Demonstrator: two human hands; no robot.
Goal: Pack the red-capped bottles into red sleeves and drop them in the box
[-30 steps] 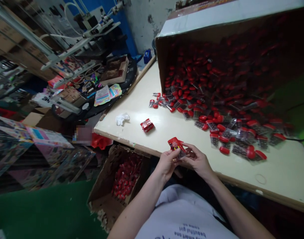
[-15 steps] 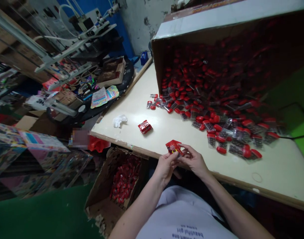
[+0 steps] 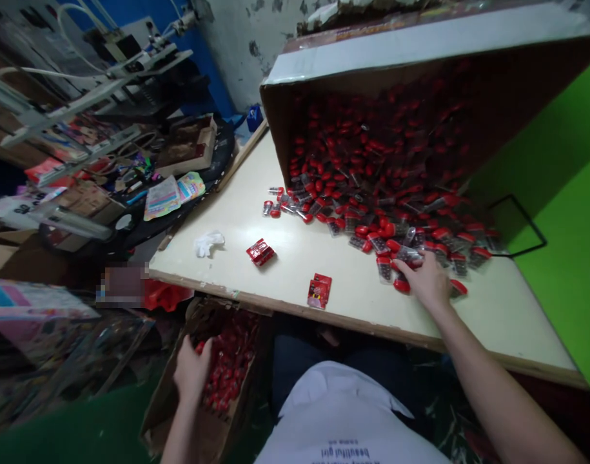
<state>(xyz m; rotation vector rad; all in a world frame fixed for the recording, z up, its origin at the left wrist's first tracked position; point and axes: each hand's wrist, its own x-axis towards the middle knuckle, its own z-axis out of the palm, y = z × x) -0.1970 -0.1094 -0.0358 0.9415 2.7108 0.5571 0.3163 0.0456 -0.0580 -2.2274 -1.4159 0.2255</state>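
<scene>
My left hand [image 3: 193,364] is over the lower cardboard box [image 3: 152,412], thumb and fingers curled round a small red item [image 3: 199,347] whose shape is mostly hidden. Inside that box lie many red pieces [image 3: 227,374]. At the front of the bottle pile [image 3: 362,225] on the table, my right hand [image 3: 427,280] has thumb and fingertips on a clear, red-capped bottle [image 3: 409,256] with dark contents. Between the hands, overlapping red packets [image 3: 320,291] lie near the table's front edge. A stack of red packets [image 3: 260,252] is farther left.
A large carton [image 3: 396,58] lies on its side, spilling bottles onto the white table [image 3: 353,274]. Crumpled white paper [image 3: 209,244] sits at the table's left. Beyond are a machine [image 3: 120,51] and colourful sheets [image 3: 173,193]. A black wire frame [image 3: 541,238] stands at the right.
My hands have separated: the left has moved down to the lower box, the right to the bottles. Red packets now lie on the table near where both hands held one. The view has shifted.
</scene>
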